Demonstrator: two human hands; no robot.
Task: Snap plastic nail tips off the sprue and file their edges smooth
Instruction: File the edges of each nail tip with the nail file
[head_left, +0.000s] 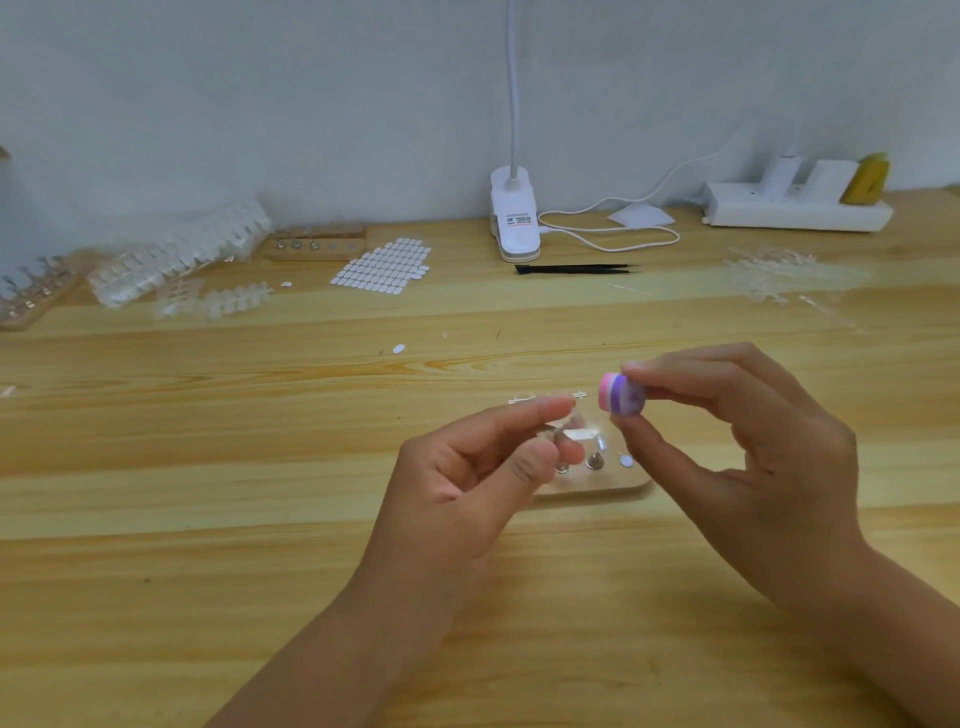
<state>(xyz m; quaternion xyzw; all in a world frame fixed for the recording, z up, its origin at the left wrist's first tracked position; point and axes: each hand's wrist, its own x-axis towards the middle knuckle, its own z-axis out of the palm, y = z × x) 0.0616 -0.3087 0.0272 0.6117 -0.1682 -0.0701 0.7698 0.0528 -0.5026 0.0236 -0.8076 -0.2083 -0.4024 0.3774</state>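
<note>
**Nail tip and file block pinched above the tabletop**

Both hands hover over the wooden tabletop (208, 519), a little right of the middle. The left hand (467, 478) has its thumb and forefinger closed in a pinch on a small clear nail tip (571, 432), with the other fingers curled loosely beneath. The piece is blurred, and I cannot tell whether it sits on a small holder.

At 3 o'clock from it, the right hand (753, 447) pinches a small round file block (621, 401), banded pink and purple, between thumb and forefinger. Its other fingers are loosely bent. The block is just beside the nail tip, at its 1 o'clock, with a narrow gap between them.

Under the fingertips a low wooden stand (597, 491) lies on the tabletop, carrying metal pegs (595, 460) and a white oval sticker (627, 461). A thin clear sprue strip (522, 400) lies flat at 12 o'clock from the left fingertips.

Towards 10 o'clock in the view is a heap of clear nail-tip sprues (176, 260), with a sheet of white ovals (382, 267) to its right. At 12 o'clock stands a white clip lamp (514, 218), and black tweezers (576, 268) lie in front of it. At 2 o'clock are a white power strip (795, 210) and more clear sprues (774, 270).
</note>
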